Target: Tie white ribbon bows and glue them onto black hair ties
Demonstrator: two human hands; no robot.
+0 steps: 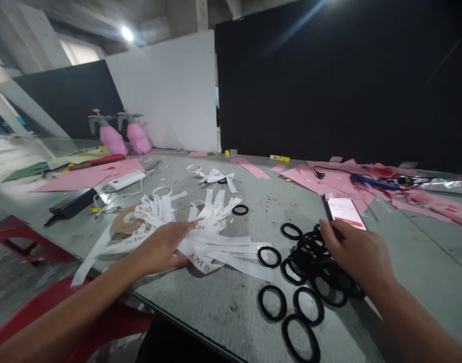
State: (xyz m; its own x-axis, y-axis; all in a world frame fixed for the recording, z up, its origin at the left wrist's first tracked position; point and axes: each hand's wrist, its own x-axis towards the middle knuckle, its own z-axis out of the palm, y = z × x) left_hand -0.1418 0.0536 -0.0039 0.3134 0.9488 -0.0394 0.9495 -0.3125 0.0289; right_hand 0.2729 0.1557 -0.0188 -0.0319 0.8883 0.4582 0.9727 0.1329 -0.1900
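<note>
Rings [304,261], black and loose, lie heaped on the grey tabletop [231,312], and from where I stand, in the head view, everything hangs on how they sit between the two hands. The right hand [357,252] is plainly the nearer: its curled fingers come down at the far right edge of the heap, so most of the rings spread leftward and toward the person from its fingertips. Whether those fingers have pinched a ring or only touch the pile, I can't tell. Being round, the rings offer no long axis. Across the gap, the left hand [163,247] rests on a tangle of white lettered strips [216,237], thumb and fingers parted with strips between them; how firmly it grips I can't tell either. Several strips run lengthwise out to the right from that hand, pointing straight at the heap, and their free ends finish right by one outlying ring [269,257]. Another lone ring [240,209] lies flat just beside the far strip tips, nearer the left hand than the right. A phone [344,214] lies just beyond the right hand.
</note>
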